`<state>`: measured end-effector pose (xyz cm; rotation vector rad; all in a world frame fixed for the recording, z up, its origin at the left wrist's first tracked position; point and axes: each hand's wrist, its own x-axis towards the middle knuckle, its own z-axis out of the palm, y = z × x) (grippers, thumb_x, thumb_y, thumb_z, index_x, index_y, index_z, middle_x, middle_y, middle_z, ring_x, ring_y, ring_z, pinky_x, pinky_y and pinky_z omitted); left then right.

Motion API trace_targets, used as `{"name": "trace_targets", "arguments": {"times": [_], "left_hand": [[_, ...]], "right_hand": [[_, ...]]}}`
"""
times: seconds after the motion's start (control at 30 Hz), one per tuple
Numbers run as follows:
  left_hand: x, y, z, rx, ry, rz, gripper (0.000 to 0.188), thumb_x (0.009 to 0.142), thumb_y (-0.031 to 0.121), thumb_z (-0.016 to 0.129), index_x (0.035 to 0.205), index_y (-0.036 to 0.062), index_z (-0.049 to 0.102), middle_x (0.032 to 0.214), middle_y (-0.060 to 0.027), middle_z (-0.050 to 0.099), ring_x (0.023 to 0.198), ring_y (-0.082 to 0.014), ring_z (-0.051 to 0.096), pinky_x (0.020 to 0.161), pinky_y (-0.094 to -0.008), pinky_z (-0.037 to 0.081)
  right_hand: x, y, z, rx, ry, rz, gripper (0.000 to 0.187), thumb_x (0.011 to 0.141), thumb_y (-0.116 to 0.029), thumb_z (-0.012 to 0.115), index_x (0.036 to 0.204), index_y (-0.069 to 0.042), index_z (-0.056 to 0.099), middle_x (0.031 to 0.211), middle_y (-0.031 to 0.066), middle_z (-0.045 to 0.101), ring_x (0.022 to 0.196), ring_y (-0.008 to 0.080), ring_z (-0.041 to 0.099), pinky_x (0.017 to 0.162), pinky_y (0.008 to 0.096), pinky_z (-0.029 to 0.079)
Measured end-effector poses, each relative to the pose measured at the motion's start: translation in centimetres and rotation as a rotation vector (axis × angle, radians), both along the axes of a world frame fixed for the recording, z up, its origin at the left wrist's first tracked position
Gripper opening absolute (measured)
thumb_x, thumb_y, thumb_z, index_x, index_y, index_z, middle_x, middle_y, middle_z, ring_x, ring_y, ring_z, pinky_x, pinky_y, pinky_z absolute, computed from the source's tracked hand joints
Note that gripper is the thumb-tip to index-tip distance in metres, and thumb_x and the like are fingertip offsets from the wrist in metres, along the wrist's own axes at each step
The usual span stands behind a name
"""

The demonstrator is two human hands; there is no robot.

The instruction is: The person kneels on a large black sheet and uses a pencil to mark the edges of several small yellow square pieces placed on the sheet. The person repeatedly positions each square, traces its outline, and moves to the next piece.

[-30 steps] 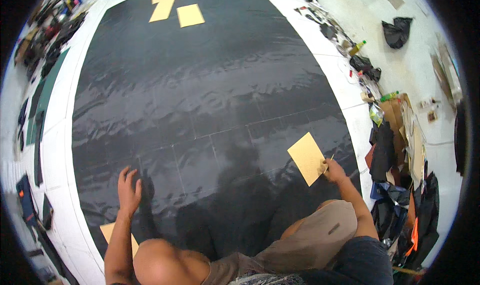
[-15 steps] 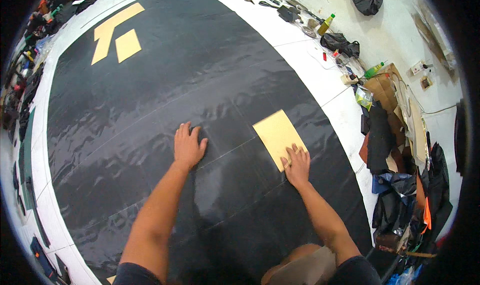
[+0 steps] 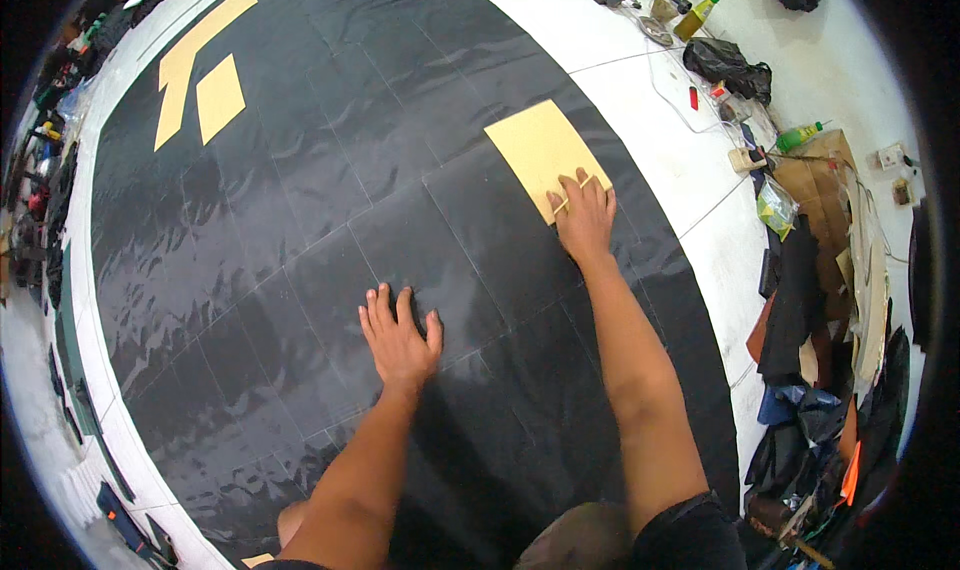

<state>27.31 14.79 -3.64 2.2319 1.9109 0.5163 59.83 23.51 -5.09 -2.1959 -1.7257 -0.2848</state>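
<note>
A large black sheet (image 3: 300, 340) marked with thin pale lines lies under both hands. My right hand (image 3: 585, 220) rests on the near right corner of a yellow rectangular card (image 3: 540, 150). A thin pale-yellow stick (image 3: 575, 198) crosses its fingers, gripped there; whether it is a pencil cannot be made out. Further left and nearer to me, my left hand (image 3: 398, 340) lies flat on the sheet, fingers spread, holding nothing. At the far left are a bent yellow card (image 3: 185, 65) and a smaller four-sided one (image 3: 220, 100).
White tiled floor (image 3: 640, 100) borders the sheet. Along the right wall stand bottles (image 3: 697, 17), a black plastic bag (image 3: 728, 67), brown cardboard (image 3: 820, 170) and a heap of dark scraps (image 3: 800, 300). More clutter (image 3: 50, 160) lines the left side.
The view has shifted. My right hand and the yellow card now appear farther up in it, while my left hand sits lower and slightly to the right, still spread flat.
</note>
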Motion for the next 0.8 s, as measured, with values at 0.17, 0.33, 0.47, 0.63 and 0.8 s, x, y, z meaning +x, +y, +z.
{"name": "trace_targets", "arguments": {"times": [0.17, 0.33, 0.47, 0.63, 0.8], "left_hand": [[0.1, 0.5, 0.4, -0.076, 0.013, 0.008, 0.056, 0.089, 0.035, 0.066, 0.135, 0.0046, 0.056, 0.15, -0.0248, 0.043, 0.147, -0.0434, 0.032, 0.122, -0.0581, 0.02], [-0.1, 0.4, -0.5, -0.123, 0.035, 0.012, 0.057, 0.088, 0.039, 0.064, 0.136, 0.0085, 0.056, 0.153, -0.0227, 0.04, 0.151, -0.0397, 0.025, 0.124, -0.0559, 0.014], [-0.8, 0.2, -0.4, -0.151, 0.046, 0.01, 0.059, 0.088, 0.036, 0.066, 0.137, 0.006, 0.052, 0.153, -0.0242, 0.038, 0.148, -0.0439, 0.028, 0.122, -0.0605, 0.018], [-0.4, 0.0, -0.4, -0.172, 0.063, -0.026, 0.059, 0.088, 0.038, 0.064, 0.136, 0.0063, 0.052, 0.153, -0.0249, 0.037, 0.148, -0.0455, 0.028, 0.121, -0.0624, 0.019], [-1.0, -0.5, -0.8, -0.158, 0.106, 0.013, 0.058, 0.087, 0.043, 0.063, 0.135, 0.0104, 0.054, 0.153, -0.0205, 0.038, 0.148, -0.0425, 0.029, 0.12, -0.0615, 0.022]], "right_hand": [[2.6, 6.4, 1.7, -0.123, 0.076, -0.08, 0.032, 0.095, -0.035, 0.068, 0.122, -0.018, 0.07, 0.117, 0.0093, 0.064, 0.111, 0.0308, 0.059, 0.093, 0.0473, 0.043], [6.1, 10.1, 1.9, -0.169, 0.135, -0.047, 0.031, 0.095, -0.034, 0.068, 0.12, -0.016, 0.071, 0.123, 0.009, 0.065, 0.117, 0.0293, 0.059, 0.099, 0.0483, 0.043], [7.3, 14.3, 2.1, -0.249, 0.231, 0.083, 0.032, 0.096, -0.033, 0.066, 0.12, -0.011, 0.07, 0.133, 0.0105, 0.064, 0.126, 0.0277, 0.056, 0.108, 0.0506, 0.039], [10.9, 19.3, 1.8, -0.281, 0.23, 0.305, 0.033, 0.098, -0.031, 0.066, 0.124, -0.012, 0.068, 0.149, 0.0098, 0.054, 0.142, 0.0361, 0.043, 0.117, 0.0529, 0.031], [11.5, 20.4, 2.3, -0.397, 0.261, 0.401, 0.034, 0.1, -0.028, 0.063, 0.131, -0.013, 0.063, 0.155, 0.0079, 0.049, 0.149, 0.0404, 0.032, 0.121, 0.0536, 0.026]]}}
